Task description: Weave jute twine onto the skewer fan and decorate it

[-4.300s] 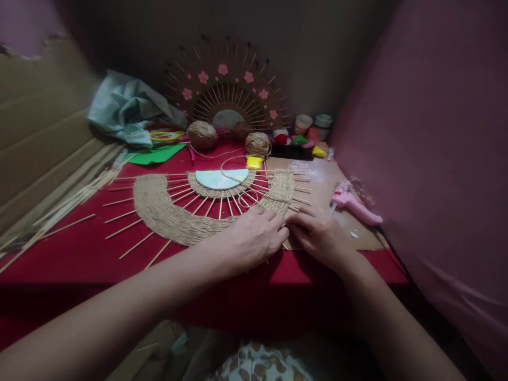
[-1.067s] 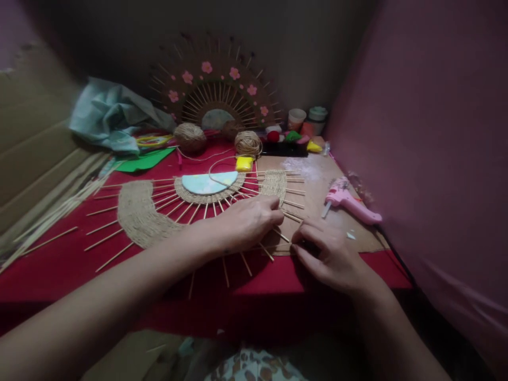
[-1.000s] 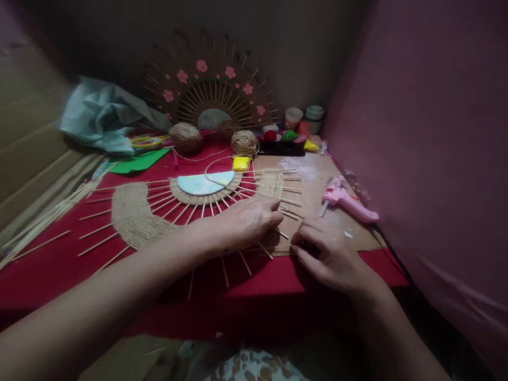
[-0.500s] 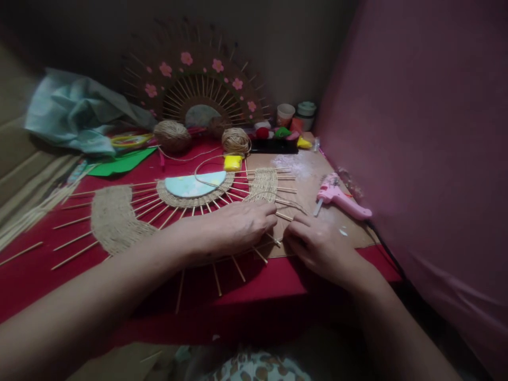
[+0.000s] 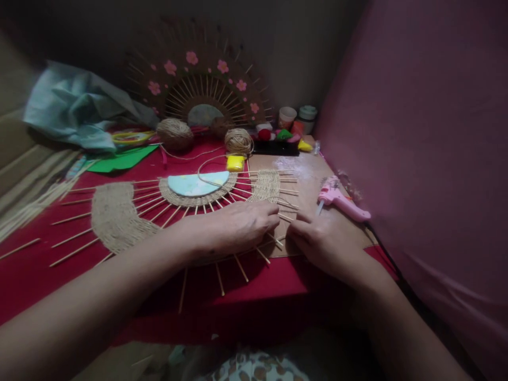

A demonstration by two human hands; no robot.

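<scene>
A half-round fan of thin sticks with a woven twine band (image 5: pixel 119 217) lies on the red cloth, a pale blue half disc (image 5: pixel 196 183) at its centre. My left hand (image 5: pixel 250 225) rests over the band's right part, its fingers curled at the sticks; the fingertips are hidden. Just right of it my right hand (image 5: pixel 317 238) is closed in a pinch near the stick ends, and what it holds is too small to make out. Twine loops from a ball (image 5: pixel 238 141) over the half disc towards the woven part at the right.
On cardboard (image 5: pixel 305 182) at the right lies a pink glue gun (image 5: pixel 342 201). Behind stand a flowered stick fan (image 5: pixel 202 69), a second twine ball (image 5: pixel 175 133), a cup (image 5: pixel 287 116) and a jar (image 5: pixel 307 114). Green sheet (image 5: pixel 123 159) and pale cloth (image 5: pixel 75 106) lie left.
The view has shifted slightly. My right hand has moved a little right, and the twine loop near it looks smaller. My left hand keeps its place on the fan.
</scene>
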